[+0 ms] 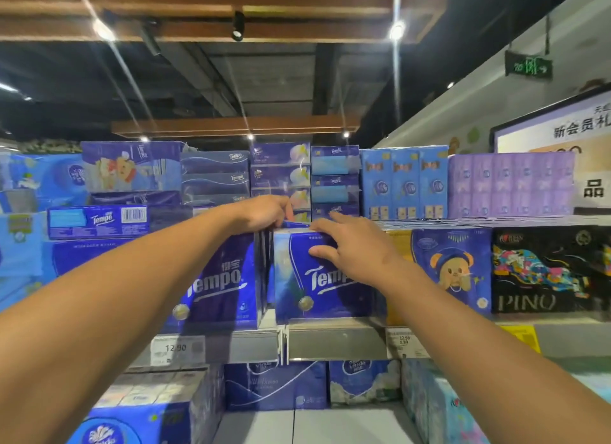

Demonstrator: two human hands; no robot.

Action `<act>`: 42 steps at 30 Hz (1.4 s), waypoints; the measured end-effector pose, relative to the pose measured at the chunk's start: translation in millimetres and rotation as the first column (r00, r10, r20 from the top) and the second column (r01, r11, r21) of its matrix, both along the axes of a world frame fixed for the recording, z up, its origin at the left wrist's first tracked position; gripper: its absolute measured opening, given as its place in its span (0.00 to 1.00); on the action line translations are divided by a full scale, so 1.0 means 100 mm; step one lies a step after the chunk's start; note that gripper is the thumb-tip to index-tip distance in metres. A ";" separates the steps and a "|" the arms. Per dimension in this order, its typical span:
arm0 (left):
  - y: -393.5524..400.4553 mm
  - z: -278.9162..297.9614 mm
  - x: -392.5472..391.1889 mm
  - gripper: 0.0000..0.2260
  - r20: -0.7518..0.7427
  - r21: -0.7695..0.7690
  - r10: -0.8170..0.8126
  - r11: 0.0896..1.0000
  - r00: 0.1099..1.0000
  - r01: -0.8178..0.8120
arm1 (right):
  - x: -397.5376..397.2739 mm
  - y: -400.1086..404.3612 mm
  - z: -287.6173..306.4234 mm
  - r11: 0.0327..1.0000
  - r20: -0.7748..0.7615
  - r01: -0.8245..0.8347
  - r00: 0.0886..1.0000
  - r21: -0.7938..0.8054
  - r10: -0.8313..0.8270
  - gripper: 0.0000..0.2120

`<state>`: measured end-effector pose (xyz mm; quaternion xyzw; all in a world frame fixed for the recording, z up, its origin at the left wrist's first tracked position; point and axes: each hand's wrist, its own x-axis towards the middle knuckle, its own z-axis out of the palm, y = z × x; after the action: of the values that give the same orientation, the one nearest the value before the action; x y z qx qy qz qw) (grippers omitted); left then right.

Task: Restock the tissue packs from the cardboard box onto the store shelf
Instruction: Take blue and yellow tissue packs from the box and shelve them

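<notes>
Two dark blue Tempo tissue packs stand side by side on the upper shelf (334,339). My left hand (264,212) grips the top back edge of the left Tempo pack (228,278), fingers curled over it. My right hand (350,242) lies on the top front of the right Tempo pack (304,288), fingers spread and straight, thumb against its face. The cardboard box is out of sight.
More tissue packs are stacked behind and above, blue ones (403,182) and purple ones (509,182). A bear-print pack (453,268) and a black PINO pack (545,271) stand to the right. A price tag (177,347) hangs on the shelf edge. The lower shelf (317,423) holds further packs.
</notes>
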<state>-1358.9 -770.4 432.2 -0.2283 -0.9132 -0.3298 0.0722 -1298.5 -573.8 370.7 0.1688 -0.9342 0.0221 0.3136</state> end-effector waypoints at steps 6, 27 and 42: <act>-0.04 -0.08 -0.09 0.12 0.012 -0.032 0.023 0.999 1.000 -0.022 | -0.08 -0.01 -0.02 0.998 -0.058 -0.045 0.997 0.036 0.047 0.19; 0.15 -0.14 0.09 0.27 0.061 -0.060 -0.078 0.995 0.995 0.082 | -0.15 -0.18 -0.10 0.998 -0.080 -0.028 0.997 -0.055 0.024 0.23; 0.79 -0.72 0.91 0.23 -0.663 -0.268 -0.323 0.945 0.676 0.189 | 1.02 0.52 -0.89 0.938 -0.493 0.055 0.840 -0.343 -0.229 0.20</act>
<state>-1268.0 -691.0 360.3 -0.4671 -0.8018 -0.1435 0.3440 -1196.6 -521.7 282.0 0.0453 -0.8070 0.1003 0.5802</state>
